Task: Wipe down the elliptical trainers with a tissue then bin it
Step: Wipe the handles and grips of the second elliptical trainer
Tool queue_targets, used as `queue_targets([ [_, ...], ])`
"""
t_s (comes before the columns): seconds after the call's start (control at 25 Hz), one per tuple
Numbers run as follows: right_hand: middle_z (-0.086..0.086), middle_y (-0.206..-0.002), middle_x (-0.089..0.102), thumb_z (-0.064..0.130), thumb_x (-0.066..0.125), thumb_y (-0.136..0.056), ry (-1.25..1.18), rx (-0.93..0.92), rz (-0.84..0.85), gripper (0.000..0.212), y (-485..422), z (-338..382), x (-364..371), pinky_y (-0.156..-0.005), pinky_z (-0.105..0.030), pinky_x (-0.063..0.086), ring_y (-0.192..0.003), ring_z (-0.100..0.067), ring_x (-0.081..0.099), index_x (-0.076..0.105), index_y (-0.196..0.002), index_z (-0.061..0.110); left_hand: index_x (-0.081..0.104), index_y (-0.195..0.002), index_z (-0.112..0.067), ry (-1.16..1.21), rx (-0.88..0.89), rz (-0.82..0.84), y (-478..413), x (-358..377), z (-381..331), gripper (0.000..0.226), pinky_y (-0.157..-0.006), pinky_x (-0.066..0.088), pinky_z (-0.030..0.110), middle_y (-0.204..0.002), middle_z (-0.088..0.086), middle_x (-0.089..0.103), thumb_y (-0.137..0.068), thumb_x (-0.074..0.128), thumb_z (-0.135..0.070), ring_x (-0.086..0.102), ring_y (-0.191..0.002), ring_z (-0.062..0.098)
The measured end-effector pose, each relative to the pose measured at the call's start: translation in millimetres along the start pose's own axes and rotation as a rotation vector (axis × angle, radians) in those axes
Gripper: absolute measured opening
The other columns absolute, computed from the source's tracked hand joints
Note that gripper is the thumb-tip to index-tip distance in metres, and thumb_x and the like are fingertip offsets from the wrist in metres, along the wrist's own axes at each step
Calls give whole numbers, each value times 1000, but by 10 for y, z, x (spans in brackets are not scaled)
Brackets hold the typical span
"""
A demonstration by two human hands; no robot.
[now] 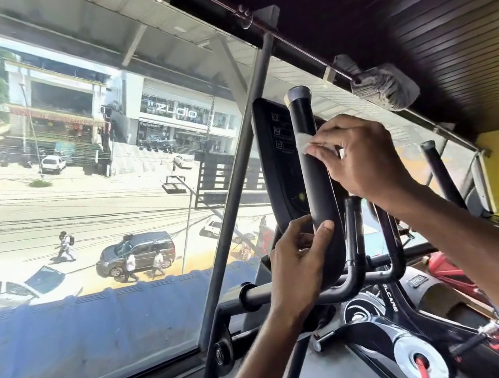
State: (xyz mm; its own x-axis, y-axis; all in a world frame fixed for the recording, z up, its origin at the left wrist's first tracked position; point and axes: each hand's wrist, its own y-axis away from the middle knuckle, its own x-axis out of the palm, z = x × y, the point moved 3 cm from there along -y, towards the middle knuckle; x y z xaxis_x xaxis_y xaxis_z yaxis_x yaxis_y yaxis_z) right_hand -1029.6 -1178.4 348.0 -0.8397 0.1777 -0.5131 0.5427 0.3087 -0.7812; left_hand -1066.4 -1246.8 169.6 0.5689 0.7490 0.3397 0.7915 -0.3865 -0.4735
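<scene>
The right hand [364, 157] pinches the tissue [302, 145] against the handle [318, 191]. The left hand [298, 259] grips it lower, steadying. Wrapping the tissue round should clean all sides.

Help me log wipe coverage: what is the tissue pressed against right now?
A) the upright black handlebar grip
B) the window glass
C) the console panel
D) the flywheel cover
A: the right hand holds the white tissue against the upright black handlebar grip, whose lower end the left hand grips.
</scene>
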Motion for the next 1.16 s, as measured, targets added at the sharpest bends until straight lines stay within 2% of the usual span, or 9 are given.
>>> queue_targets([
  [0.28,-1,-94,68,16,74,-92,20,-51,1,8,249,104,-7,-77,-29,53,-83,-20,64,79,-95,10,72,-107,-38,30,-15,36,-51,-1,44,40,-83,60,60,-87,3,77,-79,70,-66,76,-86,26],
  [0.4,-2,-94,69,16,74,-91,0,33,-35,10,261,104,-4,-75,-31,53,-81,-20,65,79,-96,9,72,-107,-34,23,-14,39,-70,-5,56,44,-76,59,47,-83,-3,75,-78,69,-66,70,-77,15],
  [0.48,-1,-94,70,17,74,-91,-33,118,-82,10,256,83,-15,-71,-32,54,-77,-17,66,79,-95,9,72,-106,-33,21,-17,33,-68,-6,55,46,-66,48,33,-74,-11,68,-76,68,-67,60,-65,7],
  [0.6,0,-91,71,19,74,-92,-72,141,-101,10,357,104,-5,-70,-27,53,-77,-14,67,78,-94,10,72,-106,-32,13,-38,44,-66,-16,41,48,-66,46,34,-73,-10,67,-75,68,-67,58,-64,8],
  [0.76,9,-72,73,33,70,-93,-272,716,-249,16,567,43,187,-65,-27,49,-67,-8,67,79,-91,20,72,-107,-32,-19,-42,31,-56,-20,27,50,-83,59,53,-85,-1,76,-74,67,-69,72,-82,19],
  [0.88,12,-47,49,39,68,-90,-381,879,-291,32,439,-57,367,-63,-30,41,-55,-8,44,71,-72,12,71,-104,-38,-12,-51,14,-58,-11,25,43,-85,59,59,-87,0,76,-74,67,-69,73,-83,21],
  [1.0,8,-52,56,32,68,-91,-290,722,-307,26,182,-54,299,-62,-30,40,-58,-16,52,76,-74,14,69,-103,-44,-25,-61,4,-53,-13,19,41,-87,59,59,-89,2,78,-72,67,-70,75,-85,21],
  [1.08,-1,-82,71,22,66,-94,-66,433,-273,16,113,76,213,-70,-27,45,-75,-19,63,79,-94,12,70,-106,-40,-33,-53,19,-48,-18,6,44,-88,59,57,-92,2,79,-73,66,-70,76,-89,22],
  [1.16,-3,-95,69,13,66,-94,55,166,-168,12,121,215,174,-77,-25,47,-86,-20,62,77,-98,10,70,-109,-32,-43,-40,26,-52,-18,-15,51,-86,60,56,-90,3,79,-75,65,-69,77,-89,25],
])
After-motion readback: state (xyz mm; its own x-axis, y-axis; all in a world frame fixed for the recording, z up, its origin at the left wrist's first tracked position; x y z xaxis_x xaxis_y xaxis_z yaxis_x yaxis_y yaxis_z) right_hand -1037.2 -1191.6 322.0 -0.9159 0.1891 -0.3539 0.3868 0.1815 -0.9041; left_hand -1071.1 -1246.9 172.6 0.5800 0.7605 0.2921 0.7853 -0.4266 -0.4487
